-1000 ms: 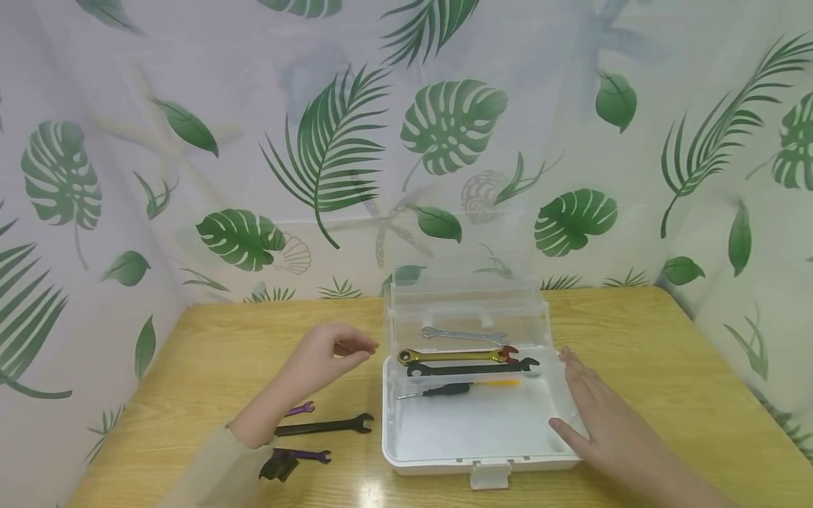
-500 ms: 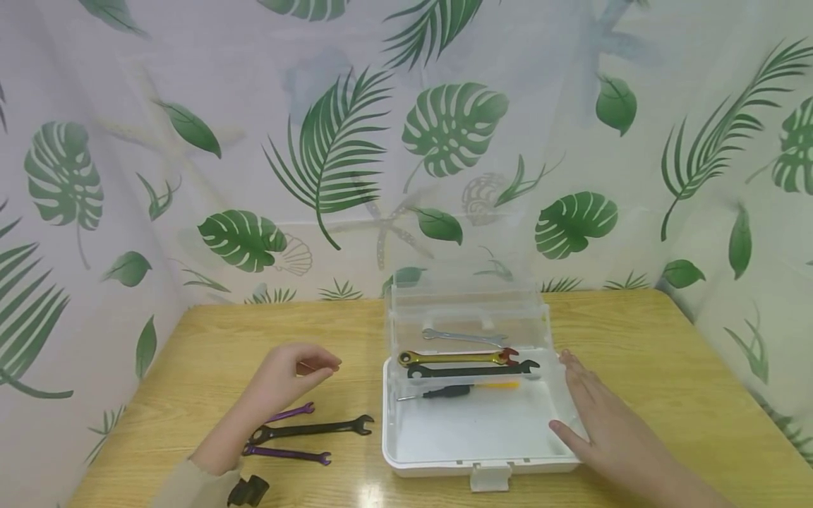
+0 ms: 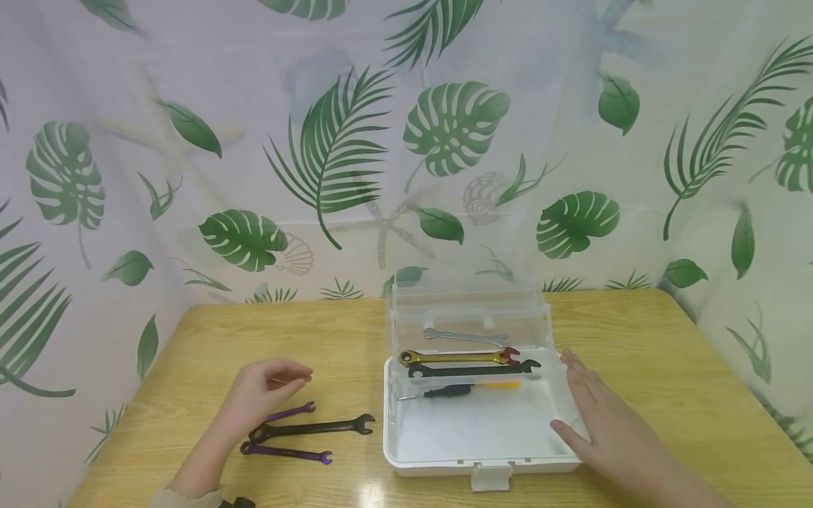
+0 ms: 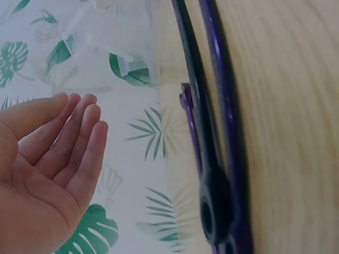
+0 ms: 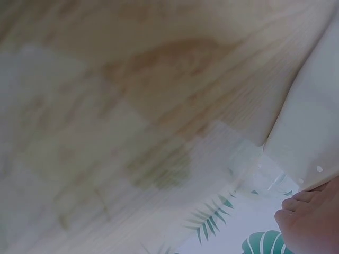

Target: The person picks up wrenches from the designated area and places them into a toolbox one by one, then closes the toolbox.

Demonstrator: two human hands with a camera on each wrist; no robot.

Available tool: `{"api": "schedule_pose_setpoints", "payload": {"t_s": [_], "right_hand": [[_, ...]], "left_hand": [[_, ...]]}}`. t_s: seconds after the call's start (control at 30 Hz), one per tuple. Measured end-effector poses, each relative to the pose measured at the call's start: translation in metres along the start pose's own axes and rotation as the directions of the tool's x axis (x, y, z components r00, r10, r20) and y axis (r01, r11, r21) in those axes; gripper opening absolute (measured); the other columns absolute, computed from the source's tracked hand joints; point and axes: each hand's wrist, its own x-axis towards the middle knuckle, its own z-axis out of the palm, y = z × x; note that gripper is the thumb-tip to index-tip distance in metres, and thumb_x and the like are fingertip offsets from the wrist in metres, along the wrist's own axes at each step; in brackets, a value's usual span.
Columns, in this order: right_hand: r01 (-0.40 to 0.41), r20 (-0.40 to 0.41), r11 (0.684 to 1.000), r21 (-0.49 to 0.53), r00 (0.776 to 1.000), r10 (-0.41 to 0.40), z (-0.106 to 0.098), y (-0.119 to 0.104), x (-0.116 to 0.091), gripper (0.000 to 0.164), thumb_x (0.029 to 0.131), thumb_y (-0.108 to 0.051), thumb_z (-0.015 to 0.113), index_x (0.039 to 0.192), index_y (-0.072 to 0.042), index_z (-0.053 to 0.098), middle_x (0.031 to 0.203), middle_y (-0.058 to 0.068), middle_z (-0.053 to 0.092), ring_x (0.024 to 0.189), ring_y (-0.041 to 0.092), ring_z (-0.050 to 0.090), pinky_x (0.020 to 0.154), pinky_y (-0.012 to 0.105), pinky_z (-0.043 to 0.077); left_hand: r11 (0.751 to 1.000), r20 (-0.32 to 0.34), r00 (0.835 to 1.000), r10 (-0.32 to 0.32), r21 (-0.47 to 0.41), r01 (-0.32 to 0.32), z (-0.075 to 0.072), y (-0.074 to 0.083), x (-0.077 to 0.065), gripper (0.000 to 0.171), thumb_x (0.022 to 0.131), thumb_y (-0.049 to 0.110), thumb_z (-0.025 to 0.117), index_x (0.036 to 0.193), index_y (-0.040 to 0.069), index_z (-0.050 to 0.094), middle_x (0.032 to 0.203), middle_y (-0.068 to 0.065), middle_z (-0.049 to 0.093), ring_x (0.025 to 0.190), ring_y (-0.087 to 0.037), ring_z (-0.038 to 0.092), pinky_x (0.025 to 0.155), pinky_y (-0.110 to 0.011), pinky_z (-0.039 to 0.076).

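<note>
My left hand (image 3: 250,395) hangs over the left side of the table, its fingers loosely bent and holding nothing. Close beside it lie a black wrench (image 3: 317,427), a purple wrench (image 3: 288,452) and a smaller purple wrench (image 3: 295,410), partly hidden by the hand. In the left wrist view the palm faces the camera near the black wrench (image 4: 197,95). My right hand (image 3: 600,416) rests along the right side of a white toolbox (image 3: 457,466) with its fingers extended. The toolbox has its clear lid raised. A screwdriver (image 3: 452,391) with a black handle lies inside.
Toward the back of the toolbox, a silver wrench (image 3: 465,336), a gold-and-red wrench (image 3: 454,358) and another black wrench (image 3: 473,370) lie at the clear trays. A white latch (image 3: 491,478) hangs at the front. Leaf-print cloth (image 3: 356,141) stands behind the wooden table (image 3: 343,324).
My left hand has moved left and slightly down, away from the toolbox, uncovering more of the wrenches on the table. The right hand has stayed at the toolbox's side.
</note>
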Motion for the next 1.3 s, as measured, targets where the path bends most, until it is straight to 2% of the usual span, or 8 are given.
{"api": "schedule_pose_setpoints", "payload": {"t_s": [0.27,0.43,0.53,0.73,0.87,1.07,1.2,1.3], "right_hand": [[0.001,0.002,1.0,-0.001,1.0,-0.001,0.001,0.0,0.0,0.098,0.104,-0.054,0.061,0.168,0.004,0.013,0.176,0.024,0.018,0.156,0.051,0.031,0.119,0.071,0.037],[0.005,-0.008,1.0,-0.007,1.0,-0.005,0.001,0.001,0.0,0.096,0.105,-0.052,0.06,0.168,0.003,0.014,0.176,0.024,0.018,0.156,0.049,0.031,0.123,0.068,0.033],[0.007,-0.014,1.0,-0.005,1.0,-0.007,0.001,0.002,-0.001,0.096,0.105,-0.052,0.06,0.168,0.002,0.013,0.177,0.023,0.017,0.157,0.049,0.03,0.132,0.056,0.02],[0.024,-0.034,1.0,-0.008,0.999,-0.025,0.003,0.005,-0.003,0.095,0.106,-0.049,0.061,0.169,0.002,0.012,0.177,0.023,0.017,0.156,0.049,0.032,0.133,0.035,0.0],[0.023,-0.029,1.0,-0.007,0.999,-0.023,0.003,0.005,-0.003,0.094,0.106,-0.05,0.059,0.169,0.001,0.011,0.177,0.022,0.016,0.156,0.05,0.032,0.133,0.038,0.001],[0.028,-0.031,1.0,0.002,0.999,-0.028,0.003,0.004,-0.003,0.094,0.106,-0.049,0.06,0.168,0.002,0.013,0.177,0.023,0.017,0.156,0.049,0.032,0.133,0.039,0.003],[0.019,-0.019,1.0,0.0,1.0,-0.019,0.003,0.003,-0.002,0.094,0.106,-0.051,0.059,0.169,0.002,0.012,0.177,0.022,0.017,0.156,0.05,0.032,0.131,0.057,0.02],[0.022,-0.019,1.0,0.001,1.0,-0.022,0.004,0.002,-0.001,0.094,0.106,-0.05,0.059,0.169,0.002,0.012,0.177,0.022,0.017,0.156,0.05,0.032,0.134,0.048,0.012]], "left_hand": [[0.998,-0.056,0.996,-0.067,0.004,0.067,-0.006,-0.017,-0.009,0.018,0.099,0.007,0.074,0.115,0.003,0.079,0.116,-0.012,0.081,0.106,-0.026,0.076,0.086,-0.017,0.059],[0.993,-0.069,0.991,-0.112,0.017,0.114,-0.005,-0.026,-0.012,0.018,0.098,0.006,0.074,0.115,0.002,0.078,0.117,-0.015,0.08,0.11,-0.031,0.076,0.092,-0.029,0.063],[0.989,-0.072,0.987,-0.145,0.008,0.145,-0.005,-0.033,-0.013,0.018,0.099,0.007,0.074,0.115,0.001,0.078,0.118,-0.016,0.08,0.112,-0.032,0.075,0.095,-0.036,0.063],[0.987,-0.07,0.985,-0.158,0.019,0.159,-0.006,-0.047,-0.011,0.018,0.097,0.007,0.076,0.113,0.001,0.078,0.117,-0.016,0.08,0.107,-0.029,0.076,0.089,-0.026,0.063],[0.988,-0.053,0.988,-0.144,0.05,0.146,-0.008,-0.055,-0.011,0.019,0.095,0.007,0.078,0.113,0.001,0.078,0.115,-0.017,0.08,0.104,-0.029,0.077,0.087,-0.028,0.064],[0.987,-0.007,0.988,-0.154,0.053,0.154,-0.01,-0.063,-0.011,0.023,0.091,0.003,0.08,0.113,-0.002,0.077,0.11,-0.017,0.08,0.094,-0.022,0.076,0.079,-0.017,0.06],[0.99,0.037,0.99,-0.136,0.046,0.134,-0.012,-0.067,-0.009,0.027,0.088,0.004,0.084,0.113,-0.005,0.076,0.103,-0.015,0.08,0.088,-0.017,0.074,0.076,-0.017,0.059],[0.991,0.074,0.989,-0.13,0.019,0.129,-0.013,-0.07,-0.009,0.03,0.088,0.005,0.084,0.114,-0.007,0.075,0.101,-0.014,0.079,0.087,-0.015,0.072,0.076,-0.018,0.059]]}}
